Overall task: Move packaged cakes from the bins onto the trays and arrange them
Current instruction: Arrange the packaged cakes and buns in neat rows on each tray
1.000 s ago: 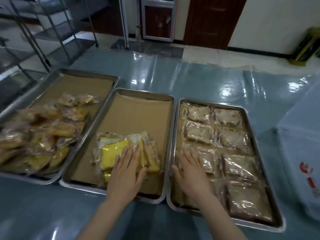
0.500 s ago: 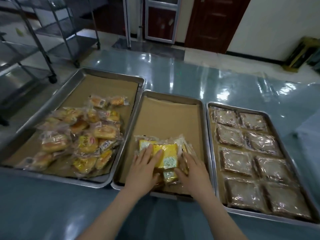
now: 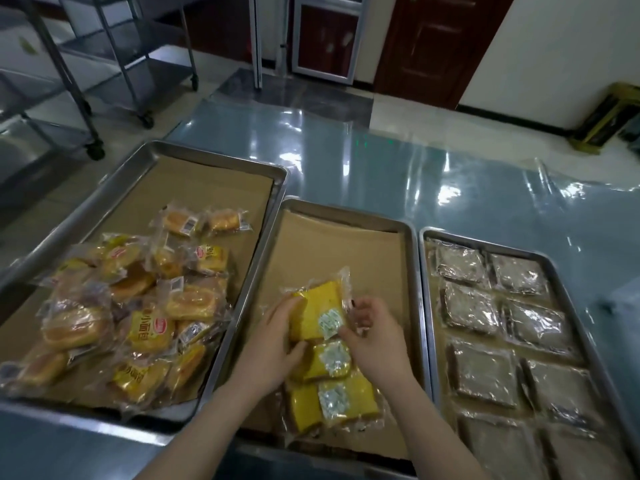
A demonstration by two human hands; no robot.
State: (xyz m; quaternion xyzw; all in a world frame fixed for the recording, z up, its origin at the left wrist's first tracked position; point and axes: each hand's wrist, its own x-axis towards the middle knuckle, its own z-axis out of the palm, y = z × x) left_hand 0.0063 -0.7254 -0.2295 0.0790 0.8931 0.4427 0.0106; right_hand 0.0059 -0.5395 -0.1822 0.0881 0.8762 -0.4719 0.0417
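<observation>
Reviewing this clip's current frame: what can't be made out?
1. Head view: print on the white labels, too blurred.
2. Head view: edges of the top yellow cake, covered by the left hand and right hand.
3. Head view: near end of the right tray, cut off by the bottom edge.

Three trays (image 3: 346, 211); three yellow cakes (image 3: 317, 315); eight brown cakes (image 3: 483, 374).

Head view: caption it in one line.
Left hand and right hand hold a yellow packaged cake in the middle tray.
</observation>
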